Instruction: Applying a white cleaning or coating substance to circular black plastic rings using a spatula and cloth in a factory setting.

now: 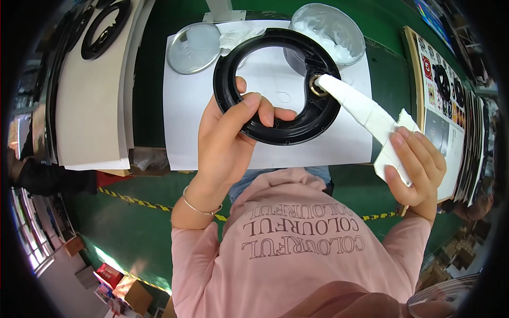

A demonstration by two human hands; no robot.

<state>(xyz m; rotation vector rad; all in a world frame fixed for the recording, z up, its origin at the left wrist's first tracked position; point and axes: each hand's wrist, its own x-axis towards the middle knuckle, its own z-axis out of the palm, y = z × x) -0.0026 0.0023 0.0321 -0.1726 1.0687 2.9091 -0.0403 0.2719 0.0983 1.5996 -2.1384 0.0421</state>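
Note:
My left hand [228, 135] grips a black plastic ring-shaped part [321, 117] at its lower left side, with the thumb on top and fingers through the opening. In my right hand [419, 164] is a long white flat stick [366, 114], which looks wrapped or folded, with a ragged wider end at the fingers. Its narrow tip touches or lies just over a brass-coloured round bushing [314, 89] on the ring's right side. Beyond the ring stands a clear round tub [356, 33] holding white material, partly hidden by the ring.
A white sheet [185, 122] covers the green table under my hands. A clear round lid [194, 49] and crumpled white tissue [233, 38] lie at its far left. Boards stand on both sides; the left board [87, 106] carries another black ring [106, 32].

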